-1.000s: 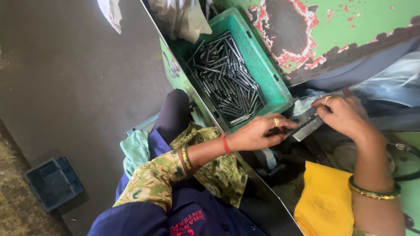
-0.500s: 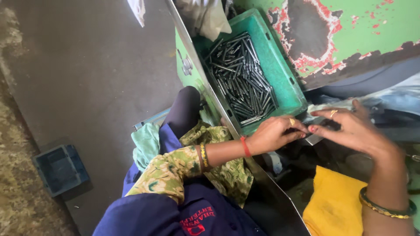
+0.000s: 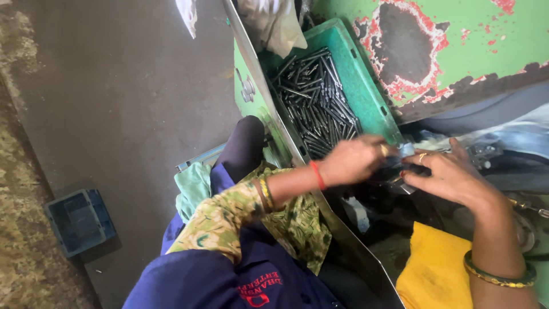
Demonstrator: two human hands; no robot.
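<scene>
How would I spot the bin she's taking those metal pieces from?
Find the big green machine panel with flaking paint. Right below its left edge sits a green plastic crate, just above the left hand. Unlike the blue crate on the floor, it is heaped with thin dark metal rods.

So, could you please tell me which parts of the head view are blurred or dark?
Head view: both hands, left hand and right hand, are motion-blurred; the green crate of metal pins is sharper; the space beneath the hands lies in deep shadow.
</scene>
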